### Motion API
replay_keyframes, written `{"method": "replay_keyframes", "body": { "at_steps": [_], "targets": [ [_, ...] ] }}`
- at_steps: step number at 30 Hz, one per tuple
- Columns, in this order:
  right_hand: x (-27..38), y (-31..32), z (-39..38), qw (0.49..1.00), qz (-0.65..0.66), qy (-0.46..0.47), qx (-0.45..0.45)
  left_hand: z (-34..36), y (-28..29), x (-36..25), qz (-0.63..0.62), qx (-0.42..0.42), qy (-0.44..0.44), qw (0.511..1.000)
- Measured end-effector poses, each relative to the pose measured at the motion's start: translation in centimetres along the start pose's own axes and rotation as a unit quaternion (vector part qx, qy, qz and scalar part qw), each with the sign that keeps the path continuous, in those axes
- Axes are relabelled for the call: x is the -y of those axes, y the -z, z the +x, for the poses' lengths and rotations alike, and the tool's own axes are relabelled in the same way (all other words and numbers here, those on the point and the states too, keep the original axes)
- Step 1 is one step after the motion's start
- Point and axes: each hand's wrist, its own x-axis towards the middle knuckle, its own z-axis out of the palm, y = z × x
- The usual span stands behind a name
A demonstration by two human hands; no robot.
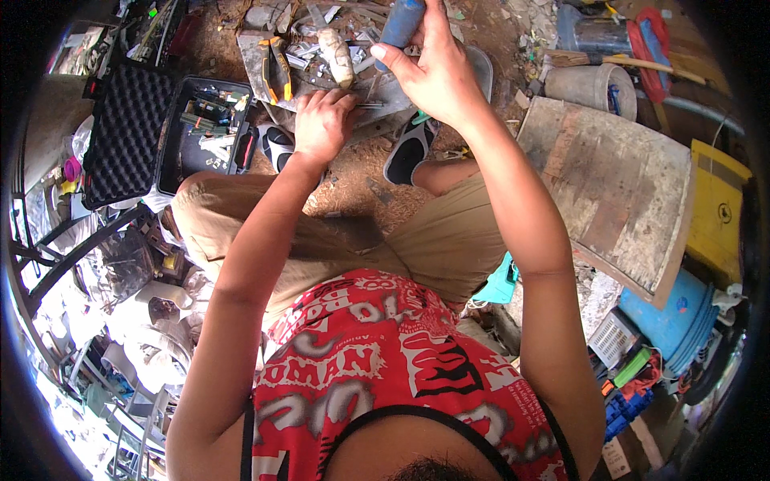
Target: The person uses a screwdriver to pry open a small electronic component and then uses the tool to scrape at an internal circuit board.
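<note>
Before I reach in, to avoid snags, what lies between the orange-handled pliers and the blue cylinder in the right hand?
The head view shows a pale, lumpy, elongated object and scattered silvery scraps between them.

— Spot any print?
— Plenty, on the red sleeveless top (393, 353): scattered all over in white capitals (349, 365), some large and shaded grey, some tiny; right of the middle, jagged black letters (439, 367) on white.
— Anything off to the right?
— On the yellow panel (706, 244), a small round dark emblem (724, 213), too small to make out.
— And lower down?
— On a pale tag (616, 460) near the bottom edge, tiny marks, too blurred to read.
</note>
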Motion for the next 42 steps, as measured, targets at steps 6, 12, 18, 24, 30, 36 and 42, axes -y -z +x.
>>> {"method": "replay_keyframes", "body": {
  "at_steps": [6, 12, 18, 24, 30, 36, 42],
  "targets": [
    [0.2, -0.2, 0.6, 0.996, -0.027, 0.078, -0.037, 0.7, -0.5, -1.1, -0.026, 0.003, 0.06, 0.998],
    [-0.5, -0.5, 0.9, 0.997, -0.014, 0.066, -0.027, 0.9, -0.8, -1.6, -0.045, 0.036, 0.117, 0.991],
    [1.7, 0.5, 0.9, 0.994, 0.039, -0.078, 0.06, 0.6, -1.2, -2.0, -0.021, 0.019, 0.122, 0.992],
    [0.2, -0.3, -0.1, 0.997, -0.006, 0.08, -0.02, 0.2, -1.5, -2.4, -0.034, 0.015, 0.139, 0.99],
    [-0.8, -0.1, -0.2, 0.997, 0.039, 0.063, -0.023, -0.2, -1.9, -2.1, -0.037, 0.02, 0.124, 0.991],
    [-1.3, -0.7, -0.2, 0.994, 0.003, 0.1, -0.037, 0.0, -1.9, -2.0, -0.033, 0.005, 0.11, 0.993],
    [0.3, -0.6, 0.1, 0.998, 0.055, -0.006, -0.004, 0.4, -1.9, -1.7, -0.021, 0.027, 0.112, 0.993]
  ]
}}
